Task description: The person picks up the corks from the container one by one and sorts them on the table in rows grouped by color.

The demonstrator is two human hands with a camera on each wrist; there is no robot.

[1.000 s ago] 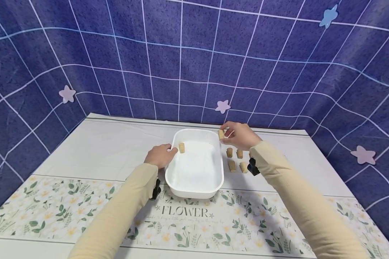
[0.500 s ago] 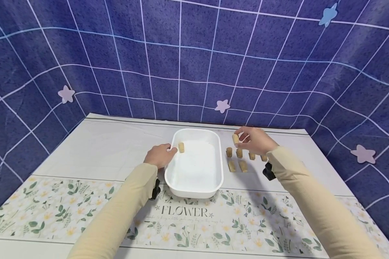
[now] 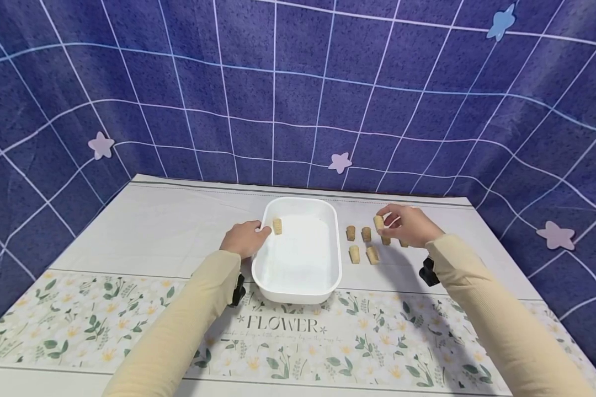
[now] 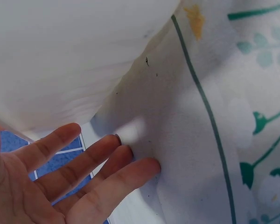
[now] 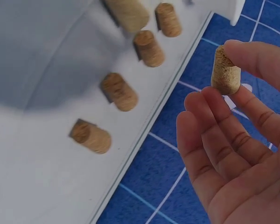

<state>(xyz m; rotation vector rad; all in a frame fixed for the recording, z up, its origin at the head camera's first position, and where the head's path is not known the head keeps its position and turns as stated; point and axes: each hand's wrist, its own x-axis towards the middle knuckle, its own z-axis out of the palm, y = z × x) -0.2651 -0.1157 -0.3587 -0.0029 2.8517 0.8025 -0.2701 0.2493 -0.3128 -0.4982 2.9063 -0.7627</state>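
Observation:
My right hand [image 3: 411, 226] pinches a small tapered cork [image 5: 226, 73] between thumb and fingertips, above the right part of the cork rows. Below and to its left, several corks lie on the table, among them a back-row cork [image 3: 351, 233] and a front-row cork [image 3: 355, 254]. At the left wall of a white tub [image 3: 298, 296], my left hand [image 3: 244, 239] has its thumb over the rim. Its other fingers [image 4: 84, 163] extend outside, with the forefinger close against the wall. Inside the tub, near that thumb, sits one cork [image 3: 277, 226].
The white tablecloth [image 3: 179, 231] has a floral strip [image 3: 104, 320] along its front part. Behind the table hangs a blue curtain [image 3: 218, 110] with a pale grid and stars. The tub stands between the left hand and the corks.
My right hand has moved rightward and slightly down with the cork, from beside the tub's back right rim to over the right-hand corks. The left hand and tub have stayed in place.

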